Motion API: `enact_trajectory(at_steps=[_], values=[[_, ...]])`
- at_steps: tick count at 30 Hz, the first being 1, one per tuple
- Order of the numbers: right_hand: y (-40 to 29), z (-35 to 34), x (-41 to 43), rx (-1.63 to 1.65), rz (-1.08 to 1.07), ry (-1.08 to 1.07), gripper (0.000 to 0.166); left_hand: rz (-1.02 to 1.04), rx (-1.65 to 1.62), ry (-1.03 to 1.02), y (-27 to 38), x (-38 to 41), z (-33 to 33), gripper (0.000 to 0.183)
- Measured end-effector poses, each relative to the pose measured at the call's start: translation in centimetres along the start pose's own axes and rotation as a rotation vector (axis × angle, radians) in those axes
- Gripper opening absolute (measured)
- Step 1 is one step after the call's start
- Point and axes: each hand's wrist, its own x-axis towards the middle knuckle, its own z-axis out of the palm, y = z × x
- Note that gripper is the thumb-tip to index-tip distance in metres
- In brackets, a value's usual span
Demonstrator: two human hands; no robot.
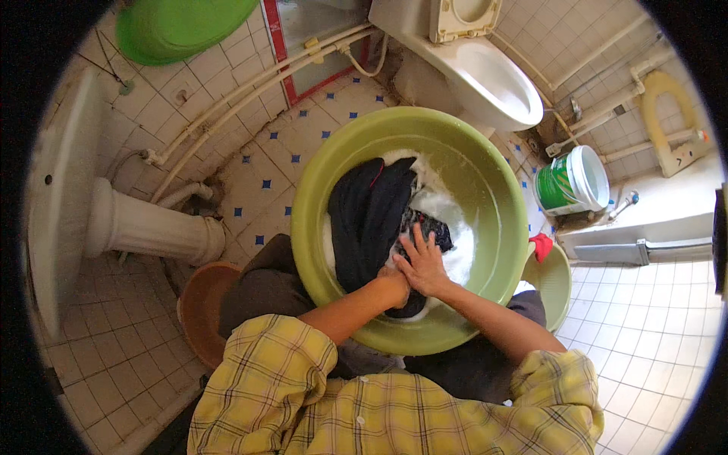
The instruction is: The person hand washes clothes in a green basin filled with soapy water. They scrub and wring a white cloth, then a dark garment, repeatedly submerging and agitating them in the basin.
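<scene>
A large green plastic basin [503, 227] stands before me, between my knees. Inside it, dark wet cloth [364, 216] is heaped on the left, and a smaller dark patterned cloth [441, 230] lies to its right among whitish suds [460, 244]. My right hand [422, 264] lies palm down with its fingers spread, touching the patterned cloth. Close beside it, my left hand [396, 284] is curled at the right edge of the dark heap; its fingers are partly hidden, and whether it grips cloth does not show.
Ahead is a white toilet [495, 79]. A white and green bucket [580, 179] and a light green basin [560, 287] are to the right. A brown basin [207, 307] and a sink pedestal [159, 224] stand left. Pipes [250, 85] run along the tiled wall.
</scene>
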Motion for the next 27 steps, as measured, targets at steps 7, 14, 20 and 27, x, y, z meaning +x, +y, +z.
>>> enact_trajectory(at_steps=[7,14,20,27], values=[[4.4,4.7,10.1,0.067,0.119,0.177,0.037,-0.145,-0.592,0.270,-0.5,-1.6,2.7,0.080],[9.7,2.7,15.5,0.100,0.222,0.263,0.022,0.002,0.017,0.014,0.4,-1.8,-0.2,0.066],[-0.9,-3.6,3.3,0.198,-0.074,0.020,0.037,0.040,0.106,0.015,-0.9,0.2,2.2,0.064],[1.8,3.4,4.1,-0.060,0.012,0.076,0.049,-0.007,0.222,0.047,1.7,-2.6,-0.2,0.071]])
